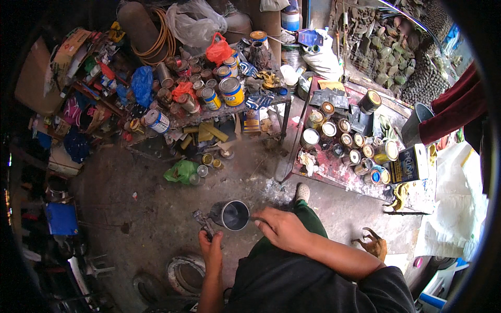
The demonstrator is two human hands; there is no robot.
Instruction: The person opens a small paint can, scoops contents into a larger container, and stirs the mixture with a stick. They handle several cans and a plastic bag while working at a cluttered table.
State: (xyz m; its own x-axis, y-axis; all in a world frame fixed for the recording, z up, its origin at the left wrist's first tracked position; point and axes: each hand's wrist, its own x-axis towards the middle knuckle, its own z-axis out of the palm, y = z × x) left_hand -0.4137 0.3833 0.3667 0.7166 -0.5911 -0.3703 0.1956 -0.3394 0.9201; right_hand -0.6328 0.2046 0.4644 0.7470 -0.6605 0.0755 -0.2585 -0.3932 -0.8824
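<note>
The right hand (284, 227) has its fingers pinched close together at the right side of a dark metal cup (233, 216); a thin dark piece shows at the fingertips, too small to tell whether it is a handle or a stirring stick. The left hand (211, 248) is closed around the lower end of a grey metal tool, probably a spray gun (204, 220), whose upper part sits just beside the cup's left wall. Whether the two are joined cannot be told. The cup hangs between the hands, above the concrete floor (156, 208), its mouth tipped toward the wearer so the grey inside shows.

For good control, the left grip should probably serve as the steady anchor, with the right fingers making small, slow moves near the rim. If the cup holds liquid, bringing the rim closer to level would guard against a spill. Keeping the elbows near the body should help too.

Farther on, the clog (302, 193) stands short of the paint-stained table (326, 170), so drips are best kept away from it. Open paint cans (345, 139) crowd that table toward its near edge. Beyond, at the right end of the workbench (182, 124), stands a yellow-and-blue can (231, 91).
</note>
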